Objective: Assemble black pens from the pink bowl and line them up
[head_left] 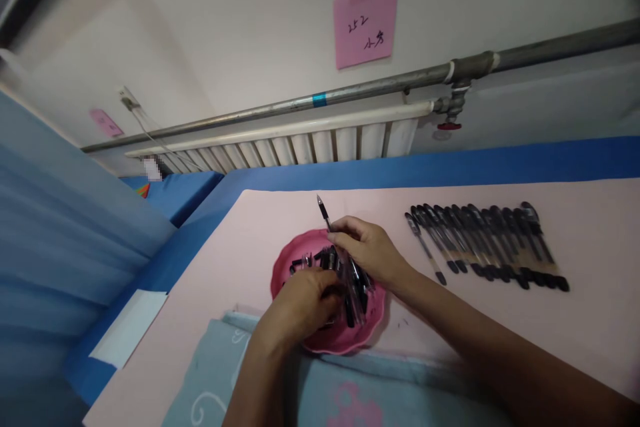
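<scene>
Cloth (210, 367), pale teal, at the near side of the pink tabletop (225, 247). Just beyond, left hand (300, 297) down in the pink bowl (340, 341), fingers curled among loose pen parts (357, 293); impossible to tell whether closed on one. Plenty of clear and black pieces there, presumably the share left, exact count hidden by the hands. Right hand (370, 250) over the bowl's far right rim, thumb and fingers pinched narrowly on a pen (323, 209), bare tip pointing far and slightly left: seemingly midway, not yet finished. To the right, a row of pens (473, 237), dark at both ends, apparently complete, so probably the done share. Farther off, white radiator (325, 147).
</scene>
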`<state>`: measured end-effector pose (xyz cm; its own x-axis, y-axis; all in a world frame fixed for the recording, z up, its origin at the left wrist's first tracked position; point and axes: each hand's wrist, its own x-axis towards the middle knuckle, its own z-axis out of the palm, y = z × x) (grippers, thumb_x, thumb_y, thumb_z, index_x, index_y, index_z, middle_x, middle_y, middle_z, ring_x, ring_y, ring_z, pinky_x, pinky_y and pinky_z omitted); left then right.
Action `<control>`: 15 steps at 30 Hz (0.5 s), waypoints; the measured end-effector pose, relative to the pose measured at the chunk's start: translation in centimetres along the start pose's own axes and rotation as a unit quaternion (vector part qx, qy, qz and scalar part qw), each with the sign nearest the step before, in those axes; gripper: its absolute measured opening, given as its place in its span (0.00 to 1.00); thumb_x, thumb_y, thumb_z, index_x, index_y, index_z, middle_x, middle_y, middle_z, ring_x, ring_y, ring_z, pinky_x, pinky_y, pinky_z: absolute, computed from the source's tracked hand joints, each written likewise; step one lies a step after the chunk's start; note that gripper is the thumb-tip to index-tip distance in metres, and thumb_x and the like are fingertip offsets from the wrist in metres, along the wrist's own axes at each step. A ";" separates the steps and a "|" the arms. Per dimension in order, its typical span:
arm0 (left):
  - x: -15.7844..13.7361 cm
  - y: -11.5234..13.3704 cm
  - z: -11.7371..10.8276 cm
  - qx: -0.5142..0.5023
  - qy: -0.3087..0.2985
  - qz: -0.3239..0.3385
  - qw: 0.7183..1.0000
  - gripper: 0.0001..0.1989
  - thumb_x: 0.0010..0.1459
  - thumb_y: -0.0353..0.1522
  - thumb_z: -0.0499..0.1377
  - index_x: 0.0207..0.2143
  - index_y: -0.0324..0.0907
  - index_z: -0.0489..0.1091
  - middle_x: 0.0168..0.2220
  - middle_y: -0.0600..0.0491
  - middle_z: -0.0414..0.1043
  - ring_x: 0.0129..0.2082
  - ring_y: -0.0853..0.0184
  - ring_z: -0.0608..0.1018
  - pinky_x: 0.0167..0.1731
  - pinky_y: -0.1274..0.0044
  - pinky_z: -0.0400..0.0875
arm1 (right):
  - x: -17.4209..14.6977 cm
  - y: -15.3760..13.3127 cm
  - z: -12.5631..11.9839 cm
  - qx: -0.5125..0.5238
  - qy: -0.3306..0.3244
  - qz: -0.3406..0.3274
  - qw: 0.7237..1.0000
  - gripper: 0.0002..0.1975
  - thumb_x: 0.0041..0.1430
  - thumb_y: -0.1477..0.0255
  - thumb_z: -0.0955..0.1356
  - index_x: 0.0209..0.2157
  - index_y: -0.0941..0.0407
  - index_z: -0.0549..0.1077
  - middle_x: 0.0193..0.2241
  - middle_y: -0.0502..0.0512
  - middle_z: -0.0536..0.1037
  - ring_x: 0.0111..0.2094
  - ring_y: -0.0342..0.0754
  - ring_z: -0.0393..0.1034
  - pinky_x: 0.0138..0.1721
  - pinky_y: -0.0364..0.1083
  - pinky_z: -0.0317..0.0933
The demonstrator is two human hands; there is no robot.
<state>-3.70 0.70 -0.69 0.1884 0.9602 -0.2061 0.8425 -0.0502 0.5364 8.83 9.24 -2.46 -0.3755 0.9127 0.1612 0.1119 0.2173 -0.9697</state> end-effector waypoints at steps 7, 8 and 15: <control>0.1 -0.4 0.0 0.047 -0.006 -0.056 0.997 0.10 0.47 0.29 0.51 0.30 0.41 0.71 0.29 0.51 0.74 0.28 0.67 0.72 0.27 0.77 0.60 | 0.1 0.2 0.1 0.007 -0.003 -0.010 1.000 0.07 0.48 0.70 0.66 0.30 0.56 0.73 0.27 0.50 0.75 0.29 0.44 0.67 0.33 0.44 0.61; 0.1 -0.6 -0.1 0.042 -0.004 -0.061 0.997 0.10 0.47 0.29 0.51 0.30 0.41 0.71 0.29 0.51 0.74 0.28 0.67 0.72 0.27 0.77 0.60 | 0.1 0.3 0.1 0.007 -0.004 -0.011 1.000 0.07 0.48 0.70 0.66 0.30 0.56 0.73 0.27 0.50 0.75 0.29 0.44 0.67 0.33 0.44 0.61; 0.2 -0.1 0.3 -0.031 -0.004 -0.034 0.999 0.12 0.45 0.26 0.52 0.30 0.43 0.73 0.29 0.52 0.73 0.30 0.66 0.71 0.32 0.77 0.62 | -0.1 -0.2 0.1 0.010 -0.005 -0.002 1.000 0.06 0.48 0.70 0.65 0.28 0.56 0.72 0.24 0.48 0.73 0.25 0.43 0.66 0.30 0.43 0.60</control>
<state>-3.58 0.84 -1.00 0.1364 0.9588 -0.2492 0.8204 0.0316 0.5709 8.74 9.11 -2.27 -0.3848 0.9084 0.1636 0.0921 0.2142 -0.9724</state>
